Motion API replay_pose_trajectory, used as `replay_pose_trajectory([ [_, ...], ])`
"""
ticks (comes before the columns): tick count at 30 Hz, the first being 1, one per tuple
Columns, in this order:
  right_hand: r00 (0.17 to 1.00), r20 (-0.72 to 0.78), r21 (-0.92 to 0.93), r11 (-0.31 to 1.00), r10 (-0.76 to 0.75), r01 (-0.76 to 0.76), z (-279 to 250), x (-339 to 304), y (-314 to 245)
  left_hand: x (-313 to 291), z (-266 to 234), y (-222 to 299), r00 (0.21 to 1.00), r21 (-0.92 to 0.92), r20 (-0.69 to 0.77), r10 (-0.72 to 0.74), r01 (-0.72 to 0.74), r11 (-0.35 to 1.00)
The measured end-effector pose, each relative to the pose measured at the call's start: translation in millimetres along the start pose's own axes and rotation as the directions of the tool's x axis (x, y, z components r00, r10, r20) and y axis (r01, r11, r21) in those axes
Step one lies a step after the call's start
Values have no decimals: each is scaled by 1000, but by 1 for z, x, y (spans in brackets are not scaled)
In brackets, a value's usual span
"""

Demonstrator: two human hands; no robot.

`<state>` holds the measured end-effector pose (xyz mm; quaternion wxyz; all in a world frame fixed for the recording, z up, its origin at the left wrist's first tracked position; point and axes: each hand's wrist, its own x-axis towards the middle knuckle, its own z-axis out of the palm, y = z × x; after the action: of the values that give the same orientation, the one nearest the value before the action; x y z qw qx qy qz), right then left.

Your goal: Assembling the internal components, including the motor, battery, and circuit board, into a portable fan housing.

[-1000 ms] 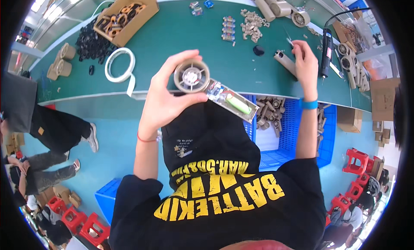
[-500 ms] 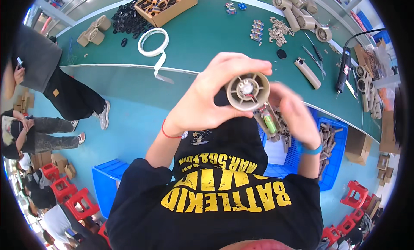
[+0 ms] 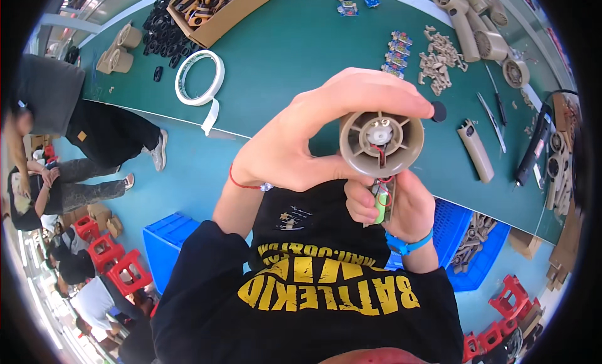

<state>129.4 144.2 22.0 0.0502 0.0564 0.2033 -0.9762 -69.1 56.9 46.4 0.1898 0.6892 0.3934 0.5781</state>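
Beige plastic fan body with round head and narrow handle (image 3: 380, 138): in front of the near edge of the green flat-topped table (image 3: 276, 56). Round face aims up at the camera; long axis runs head to handle, handle end toward the wearer's black fabric shirt (image 3: 338, 331) (axis looks foreshortened). Gripped at 2 places: left hand (image 3: 307, 125) clamped around the head, right hand (image 3: 407, 207) closed on the handle.

The beige round plastic fan housing (image 3: 394, 152) looks smooth and matt, the thin silver metal tweezers (image 3: 491, 122) shiny. The green flat tabletop (image 3: 282, 50) has a soft sheen; the brown rectangular cardboard box (image 3: 231, 19) and black short-sleeved cloth shirt (image 3: 301, 336) look matt.
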Motion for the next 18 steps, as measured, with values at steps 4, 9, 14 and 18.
replay_pose_trajectory([
  [4,996,-84,-46,999,-29,25,-13,4,5,-11,11,-19,993,-116,-89,-77,66,991],
  [9,985,-114,-246,964,-132,101,-11,1,9,-13,11,-24,998,-45,-20,-62,61,997],
  [14,940,-225,-643,764,-255,54,8,1,11,-16,11,-24,1000,-66,-24,8,-10,998],
  [18,912,-306,-592,805,-273,42,11,7,9,-21,12,-17,997,9,-55,-55,56,998],
])
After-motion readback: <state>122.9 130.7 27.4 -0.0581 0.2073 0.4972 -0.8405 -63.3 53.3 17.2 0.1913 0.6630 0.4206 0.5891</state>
